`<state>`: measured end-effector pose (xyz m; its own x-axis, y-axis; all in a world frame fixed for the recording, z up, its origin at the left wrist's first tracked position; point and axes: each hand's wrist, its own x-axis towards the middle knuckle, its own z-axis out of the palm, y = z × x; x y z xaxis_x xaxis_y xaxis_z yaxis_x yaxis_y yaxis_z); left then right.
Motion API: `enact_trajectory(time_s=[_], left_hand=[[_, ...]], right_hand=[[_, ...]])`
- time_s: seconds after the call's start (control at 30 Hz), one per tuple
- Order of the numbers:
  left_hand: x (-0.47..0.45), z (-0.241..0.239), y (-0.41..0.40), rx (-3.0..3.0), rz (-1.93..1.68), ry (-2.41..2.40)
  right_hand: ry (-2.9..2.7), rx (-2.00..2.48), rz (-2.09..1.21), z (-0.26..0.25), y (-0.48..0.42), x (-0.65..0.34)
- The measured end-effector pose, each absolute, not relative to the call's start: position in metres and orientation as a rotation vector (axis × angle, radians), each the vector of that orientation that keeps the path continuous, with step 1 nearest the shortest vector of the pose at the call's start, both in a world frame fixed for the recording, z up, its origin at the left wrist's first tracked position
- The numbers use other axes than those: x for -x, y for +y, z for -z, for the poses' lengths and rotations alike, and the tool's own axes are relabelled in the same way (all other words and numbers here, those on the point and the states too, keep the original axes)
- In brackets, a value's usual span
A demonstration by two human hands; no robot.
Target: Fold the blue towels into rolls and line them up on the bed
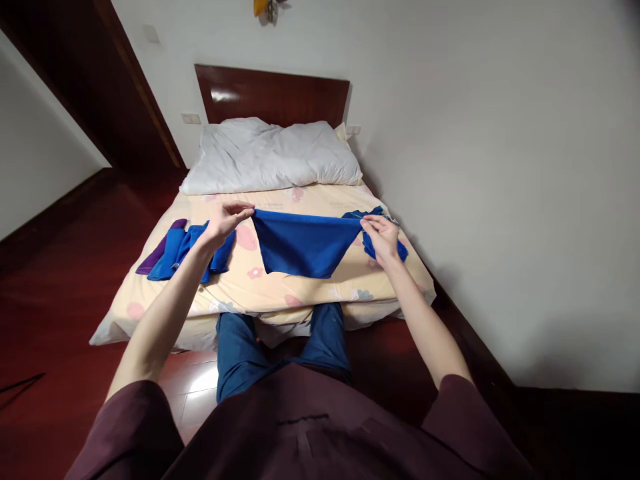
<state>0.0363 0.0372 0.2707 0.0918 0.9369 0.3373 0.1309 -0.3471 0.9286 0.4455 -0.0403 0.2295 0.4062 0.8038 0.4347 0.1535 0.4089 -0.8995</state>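
Maroon fabric covers the person's chest and upper arms in a short-sleeved shirt (300, 433), and below it blue trousers (240, 353) stand close against the near edge of the bed (280, 293). Both bare forearms reach forward over the mattress. Between the hands, a blue cloth (305, 247) is stretched along its upper edge and hangs down, narrowing toward the bottom; whether its lower edge touches the bed I cannot tell. The left hand's (224, 223) grip pinches the cloth's upper left corner between thumb and fingers, and the right hand's (383, 239) grip pinches the upper right corner likewise. Beneath the left wrist lie folded blue pieces (173, 257) with a purple piece (159, 252) along their outer side. A rumpled blue heap (401, 251) lies partly hidden behind the right hand. Farther back, plump white bedding (280, 160) spans the bed's head, against a glossy dark-red headboard (280, 97). Beyond is a pale wall (475, 133), with a socket plate (191, 118) left of the headboard.
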Motion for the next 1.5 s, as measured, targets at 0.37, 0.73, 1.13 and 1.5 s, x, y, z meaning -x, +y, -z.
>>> enact_trajectory(time_s=[0.37, 0.73, 1.13, 1.5], left_hand=[[-0.014, -0.271, -0.036, -1.559, -1.177, 1.106], [-0.028, -0.228, 0.058, -1.486, -1.144, 1.229], [-0.012, -0.207, 0.08, -1.857, -1.512, 1.336], [-0.006, 0.041, -0.031, -1.429, -0.736, 1.535]], right_hand=[[-1.061, 1.224, -0.861, -0.24, -0.099, -0.469], [-0.892, 1.269, -1.067, -0.211, 0.02, -0.448], [-1.102, 1.099, -0.524, -0.163, 0.058, -0.429], [-0.823, 1.619, -0.973, 0.057, -0.057, -0.391]])
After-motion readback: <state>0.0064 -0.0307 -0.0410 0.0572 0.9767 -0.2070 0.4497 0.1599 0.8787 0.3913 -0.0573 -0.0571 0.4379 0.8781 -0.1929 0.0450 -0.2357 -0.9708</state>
